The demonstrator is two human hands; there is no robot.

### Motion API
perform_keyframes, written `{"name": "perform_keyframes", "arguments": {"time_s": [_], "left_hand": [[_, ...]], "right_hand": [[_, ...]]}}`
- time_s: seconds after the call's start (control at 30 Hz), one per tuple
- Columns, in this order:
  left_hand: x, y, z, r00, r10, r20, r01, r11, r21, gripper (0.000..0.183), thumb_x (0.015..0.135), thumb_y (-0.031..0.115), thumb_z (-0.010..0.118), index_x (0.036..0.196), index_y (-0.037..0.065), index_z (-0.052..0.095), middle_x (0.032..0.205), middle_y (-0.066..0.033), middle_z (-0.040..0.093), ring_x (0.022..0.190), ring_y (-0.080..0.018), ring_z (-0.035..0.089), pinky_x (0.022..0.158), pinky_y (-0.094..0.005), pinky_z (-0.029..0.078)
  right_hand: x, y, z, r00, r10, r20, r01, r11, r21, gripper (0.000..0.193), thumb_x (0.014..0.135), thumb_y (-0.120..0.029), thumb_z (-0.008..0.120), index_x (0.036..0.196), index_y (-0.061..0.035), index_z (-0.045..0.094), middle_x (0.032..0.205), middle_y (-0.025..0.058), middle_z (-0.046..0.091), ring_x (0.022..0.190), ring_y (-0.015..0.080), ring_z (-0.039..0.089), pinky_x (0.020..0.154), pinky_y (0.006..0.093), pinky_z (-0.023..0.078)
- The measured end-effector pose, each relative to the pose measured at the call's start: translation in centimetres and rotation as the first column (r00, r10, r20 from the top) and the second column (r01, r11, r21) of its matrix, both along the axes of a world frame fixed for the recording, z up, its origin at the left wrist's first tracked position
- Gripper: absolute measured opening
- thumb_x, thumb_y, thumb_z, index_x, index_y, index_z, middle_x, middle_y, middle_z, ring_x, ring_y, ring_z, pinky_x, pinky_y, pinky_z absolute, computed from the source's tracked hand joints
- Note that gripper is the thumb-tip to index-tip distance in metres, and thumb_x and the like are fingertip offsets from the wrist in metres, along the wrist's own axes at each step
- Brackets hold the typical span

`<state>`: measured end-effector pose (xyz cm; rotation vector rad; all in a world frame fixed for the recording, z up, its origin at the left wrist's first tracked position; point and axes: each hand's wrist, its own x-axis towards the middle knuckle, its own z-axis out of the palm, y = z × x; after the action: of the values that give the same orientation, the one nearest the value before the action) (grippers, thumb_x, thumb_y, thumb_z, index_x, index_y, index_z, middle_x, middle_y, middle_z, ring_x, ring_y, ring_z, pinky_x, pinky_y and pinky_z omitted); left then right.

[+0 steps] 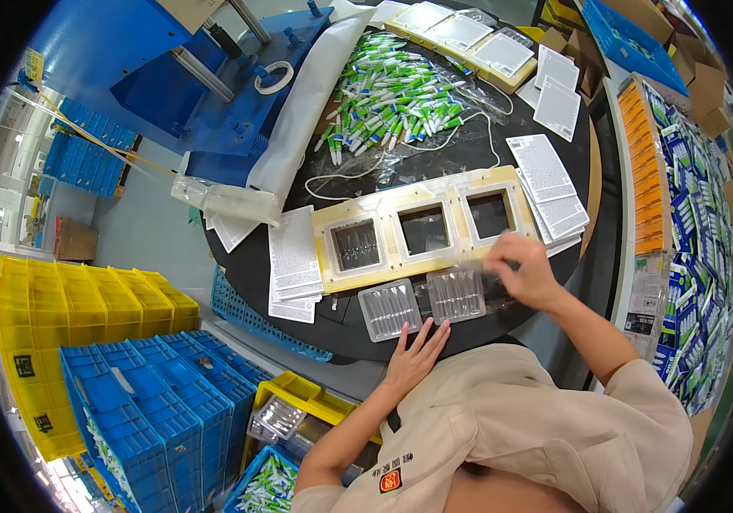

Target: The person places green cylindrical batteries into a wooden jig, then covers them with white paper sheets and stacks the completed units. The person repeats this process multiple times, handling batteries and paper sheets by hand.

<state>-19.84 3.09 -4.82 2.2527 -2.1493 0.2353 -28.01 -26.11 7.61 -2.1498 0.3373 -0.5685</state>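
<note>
My left hand (418, 355) is open, its fingers spread, with the tips at the lower edges of two clear ribbed plastic blister trays. One blister tray (389, 309) lies on the left, the other blister tray (456, 296) beside it. Over the lower right edge of a pale yellow frame (392, 272) with three square openings, my right hand (524, 269) has its fingers curled together. A see-through blur shows by its fingertips; what it is cannot be made out. The frame's left opening holds a clear ribbed tray (356, 246); the other two look dark.
White printed cards (294, 265) lie left of the frame, more cards (547, 184) right. Beyond is a heap of green-and-white tubes (400, 90) on plastic film. A blue machine (212, 94) stands at left, above blue crates (153, 402). Packaged goods (695, 248) line the right.
</note>
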Motion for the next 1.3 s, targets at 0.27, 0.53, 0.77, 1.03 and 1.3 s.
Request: {"name": "perform_keyframes", "arguments": {"time_s": [0.27,0.53,0.77,1.03,1.3], "left_hand": [[1.8,-3.1,4.3,0.945,0.053,-0.322,-0.125,0.971,-0.206,0.049,0.082,0.01,0.073,0.13,0.008,0.064,0.14,-0.0049,0.061,0.132,-0.0235,0.054,0.118,-0.0581,0.03],[6.4,-8.3,4.3,0.908,0.165,-0.385,-0.26,0.943,-0.21,0.044,0.09,0.013,0.07,0.132,0.004,0.061,0.137,-0.0085,0.062,0.124,-0.0238,0.059,0.113,-0.0464,0.039],[6.7,-8.9,3.5,0.968,0.157,-0.198,-0.176,0.981,-0.079,0.054,0.094,0.018,0.062,0.145,0.004,0.052,0.15,-0.0075,0.051,0.134,-0.0248,0.051,0.115,-0.0447,0.036],[6.0,-9.5,3.8,0.962,0.206,-0.178,-0.235,0.958,-0.164,0.054,0.094,0.021,0.064,0.145,0.004,0.052,0.151,-0.009,0.051,0.139,-0.0244,0.047,0.119,-0.0463,0.032],[6.2,-10.0,3.2,0.976,0.197,-0.097,-0.198,0.98,0.002,0.062,0.096,0.03,0.063,0.15,0.005,0.046,0.159,-0.0068,0.041,0.147,-0.0265,0.038,0.121,-0.0507,0.027]], "right_hand": [[8.7,0.1,-8.1,0.963,0.202,-0.176,-0.259,0.872,-0.415,0.009,0.078,-0.007,0.065,0.079,-0.0051,0.074,0.083,0.01,0.066,0.086,0.0298,0.067,0.076,0.0399,0.054],[13.3,-4.7,-7.6,0.688,0.463,-0.558,-0.487,0.865,0.118,0.014,0.069,-0.019,0.082,0.079,-0.0101,0.082,0.073,0.0104,0.075,0.069,0.0263,0.072,0.066,0.0386,0.057],[13.5,-5.0,-8.5,0.702,0.477,-0.529,-0.518,0.852,0.081,0.013,0.073,-0.018,0.08,0.082,-0.0089,0.081,0.076,0.0094,0.076,0.07,0.0254,0.072,0.066,0.0374,0.056],[10.5,-4.3,-7.7,0.934,0.291,-0.209,-0.237,0.939,0.25,0.013,0.082,-0.016,0.073,0.086,-0.0042,0.076,0.079,0.0131,0.074,0.073,0.0282,0.071,0.07,0.0374,0.055],[6.1,-5.5,-2.5,1.0,0.004,-0.014,-0.005,0.993,-0.12,0.005,0.085,-0.01,0.069,0.085,-0.0049,0.068,0.088,0.0106,0.068,0.087,0.0315,0.067,0.077,0.0409,0.054]]}}
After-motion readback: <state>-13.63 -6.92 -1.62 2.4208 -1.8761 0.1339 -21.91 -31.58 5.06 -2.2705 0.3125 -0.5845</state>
